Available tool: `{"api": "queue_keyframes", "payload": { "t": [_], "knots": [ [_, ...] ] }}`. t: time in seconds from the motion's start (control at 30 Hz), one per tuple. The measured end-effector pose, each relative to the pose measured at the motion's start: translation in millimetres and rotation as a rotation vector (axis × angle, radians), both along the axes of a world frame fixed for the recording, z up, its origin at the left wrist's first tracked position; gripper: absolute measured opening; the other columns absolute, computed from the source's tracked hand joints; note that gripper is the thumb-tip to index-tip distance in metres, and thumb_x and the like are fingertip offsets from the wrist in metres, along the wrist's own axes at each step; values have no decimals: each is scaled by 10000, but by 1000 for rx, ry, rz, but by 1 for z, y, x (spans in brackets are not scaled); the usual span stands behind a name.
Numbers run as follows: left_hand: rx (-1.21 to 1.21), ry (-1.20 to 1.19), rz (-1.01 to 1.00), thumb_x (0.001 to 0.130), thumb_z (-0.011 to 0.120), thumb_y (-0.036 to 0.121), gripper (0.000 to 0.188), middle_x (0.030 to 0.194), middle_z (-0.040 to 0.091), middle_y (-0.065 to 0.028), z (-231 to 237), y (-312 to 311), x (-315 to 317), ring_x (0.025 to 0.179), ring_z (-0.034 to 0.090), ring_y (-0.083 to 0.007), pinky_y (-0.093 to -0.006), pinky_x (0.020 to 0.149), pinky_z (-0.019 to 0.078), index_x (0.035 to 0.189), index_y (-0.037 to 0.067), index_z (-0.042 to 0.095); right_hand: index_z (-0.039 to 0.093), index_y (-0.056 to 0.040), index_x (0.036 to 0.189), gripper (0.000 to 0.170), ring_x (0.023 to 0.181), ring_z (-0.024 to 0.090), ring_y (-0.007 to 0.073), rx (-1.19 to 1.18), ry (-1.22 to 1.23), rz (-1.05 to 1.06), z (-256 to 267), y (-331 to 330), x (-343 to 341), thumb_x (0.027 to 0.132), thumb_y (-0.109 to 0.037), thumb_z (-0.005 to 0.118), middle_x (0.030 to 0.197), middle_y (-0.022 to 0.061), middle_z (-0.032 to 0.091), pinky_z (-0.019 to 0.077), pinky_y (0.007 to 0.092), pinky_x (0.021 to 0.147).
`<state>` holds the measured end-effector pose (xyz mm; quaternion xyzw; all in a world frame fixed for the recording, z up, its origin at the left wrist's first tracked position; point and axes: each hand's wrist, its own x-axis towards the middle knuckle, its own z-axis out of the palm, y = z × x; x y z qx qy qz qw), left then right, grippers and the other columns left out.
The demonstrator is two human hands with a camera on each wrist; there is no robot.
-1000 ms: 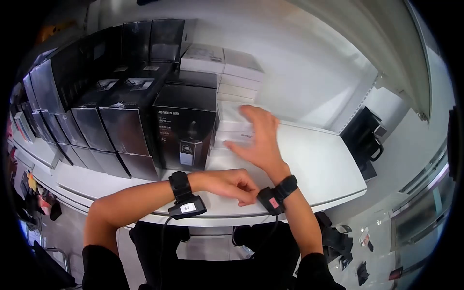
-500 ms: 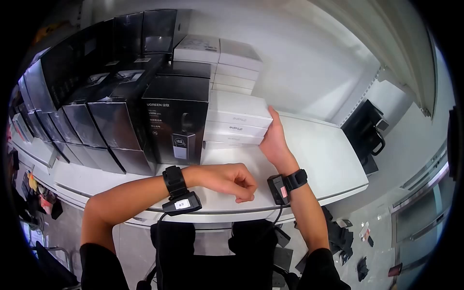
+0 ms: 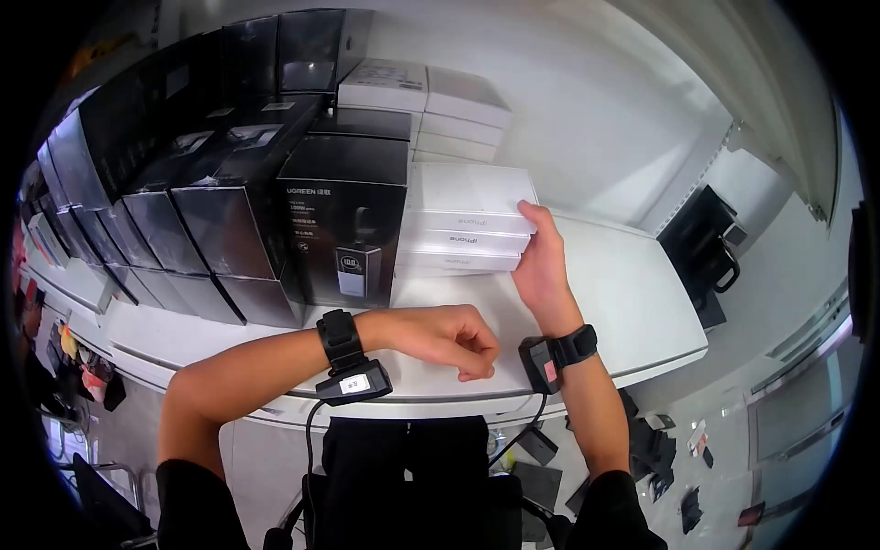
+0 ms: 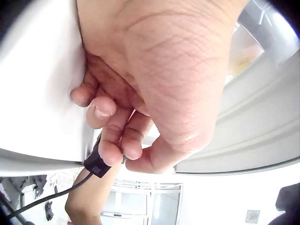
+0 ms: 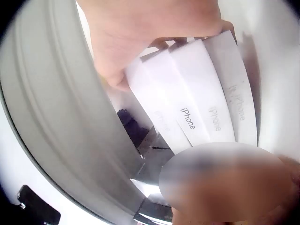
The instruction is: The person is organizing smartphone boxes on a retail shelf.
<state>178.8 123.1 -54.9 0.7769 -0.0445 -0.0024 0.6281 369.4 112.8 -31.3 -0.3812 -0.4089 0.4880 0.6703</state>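
A stack of white iPhone boxes lies beside a black UGREEN box. My right hand holds the stack's right end, thumb at the top box's corner, the other fingers mostly hidden behind. In the right wrist view, that hand spans the ends of the white boxes, which sit slightly out of line with one another. My left hand rests near the shelf's front edge. The left wrist view shows the left hand with loosely curled fingers and nothing in them.
More white boxes are piled behind the stack. Rows of black boxes fill the left side. The white shelf extends to the right, towards a black object beyond its end. Cables hang from both wrist cameras.
My right hand has moved from above the white stack's front to its right end and now holds it there. The left hand stays near the shelf's edge. The view has shifted slightly.
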Motion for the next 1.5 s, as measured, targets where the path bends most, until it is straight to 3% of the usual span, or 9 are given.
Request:
{"api": "queue_keyframes", "payload": {
  "t": [0.13,0.3,0.4,0.6,0.9,1.2,1.3,1.4,1.5],
  "knots": [
    [-5,-9,2,941,608,205,335,624,555,24,-4,1,0,599,478,-48,-244,604,373,656,37,557,463,-46,1397,622,1313,461,207,283,-226,12,3,-3,10,838,-239,658,1349,95,541,367,342,1083],
    [3,5,-18,919,582,108,221,664,558,8,-2,2,-1,655,507,-66,-249,661,419,719,13,578,442,-203,1347,878,1516,137,411,532,-964,80,0,-18,51,582,-153,870,1651,182,41,210,548,1193],
    [-20,-24,-24,918,578,106,194,688,570,11,-4,1,2,663,508,-65,-244,658,414,746,18,598,506,-244,1317,899,1504,106,480,478,-1170,121,-7,-32,44,516,-141,901,1647,207,62,202,566,1198],
    [99,8,-53,955,623,156,204,720,579,20,-3,0,2,644,461,-52,-247,618,385,808,15,640,559,-335,1390,1038,1419,277,464,607,-1579,135,20,-44,36,461,-62,935,1573,197,208,400,486,1131],
    [65,-4,-62,962,621,125,168,701,570,38,0,-6,0,634,447,-36,-241,587,368,842,11,651,578,-391,1365,1022,1374,367,426,728,-1672,-27,17,-37,33,480,-12,924,1541,156,287,439,476,1113],
    [161,-35,-89,978,622,169,174,743,596,50,3,-4,-3,681,485,-32,-238,614,388,886,29,668,676,-439,1212,619,1354,406,407,1041,-1902,-343,6,-26,46,728,-72,796,1499,128,349,449,469,1121],
    [135,-52,77,980,620,171,159,798,616,38,-3,-5,3,713,510,-33,-225,649,417,912,36,671,547,-295,1396,789,1403,365,430,971,-2034,-307,6,-14,52,695,-157,882,1527,168,324,454,442,1109],
    [5,-92,292,988,611,168,167,876,640,2,-14,4,11,769,542,-55,-236,716,461,941,17,663,546,-329,1387,821,1382,375,420,792,-1971,-220,4,-7,46,686,38,764,1559,163,281,442,478,1133],
    [-48,-106,491,994,600,147,183,1006,667,-47,-20,11,14,852,578,-90,-268,821,503,949,-26,642,399,-227,1491,895,1437,310,411,357,-1761,-144,4,-1,52,714,143,646,1593,199,221,423,452,1149]
  ]
}}
